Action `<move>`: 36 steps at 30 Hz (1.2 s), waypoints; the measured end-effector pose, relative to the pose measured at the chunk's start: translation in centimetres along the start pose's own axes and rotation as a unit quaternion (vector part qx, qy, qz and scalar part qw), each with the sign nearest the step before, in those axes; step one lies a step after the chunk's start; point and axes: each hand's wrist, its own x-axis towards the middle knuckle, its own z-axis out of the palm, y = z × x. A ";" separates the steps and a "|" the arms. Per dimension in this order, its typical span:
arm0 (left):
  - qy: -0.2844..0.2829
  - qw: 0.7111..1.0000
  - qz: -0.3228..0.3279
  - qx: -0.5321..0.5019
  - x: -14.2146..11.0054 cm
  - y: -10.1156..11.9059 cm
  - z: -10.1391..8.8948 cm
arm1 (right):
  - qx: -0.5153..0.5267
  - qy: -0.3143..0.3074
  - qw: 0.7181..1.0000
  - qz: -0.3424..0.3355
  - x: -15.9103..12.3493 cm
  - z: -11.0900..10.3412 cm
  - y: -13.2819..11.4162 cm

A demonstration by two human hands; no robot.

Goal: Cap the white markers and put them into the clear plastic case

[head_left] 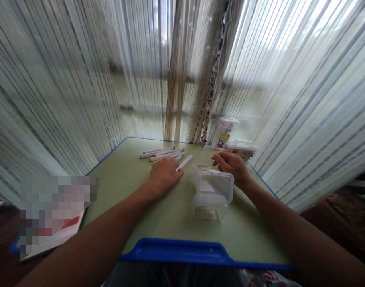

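Note:
My left hand (pixel 165 174) is closed around a white marker (pixel 186 161), whose far end points up and to the right. Just beyond its knuckles, several white markers (pixel 162 154) with colored ends lie in a loose pile on the table. An open clear plastic case (pixel 216 187) lies on its side between my hands, its mouth facing me and its lid folded down toward me. My right hand (pixel 231 165) is just behind the case's right side, fingers loosely bent and thumb apart, with nothing visible in them. Whether it touches the case cannot be seen.
The pale green table (pixel 125 223) has a blue rim and a blue front tray (pixel 182 251). Another clear case (pixel 225 133) stands at the back right, beside a white plastic package (pixel 243 147). String curtains (pixel 140 87) hang behind. A partly blurred-out book-like item (pixel 65 229) is at left.

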 end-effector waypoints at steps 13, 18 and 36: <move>0.053 0.996 -0.013 -0.068 0.4 -0.2 -0.5 | 0.011 0.004 1.000 -0.001 0.1 0.0 0.1; 0.092 0.989 -0.007 -0.115 0.5 -0.2 -0.6 | 0.014 -0.002 1.000 0.002 0.1 0.0 0.1; 0.159 0.961 0.023 -0.223 0.5 0.2 -0.9 | 0.020 -0.007 1.000 -0.003 0.3 0.1 0.9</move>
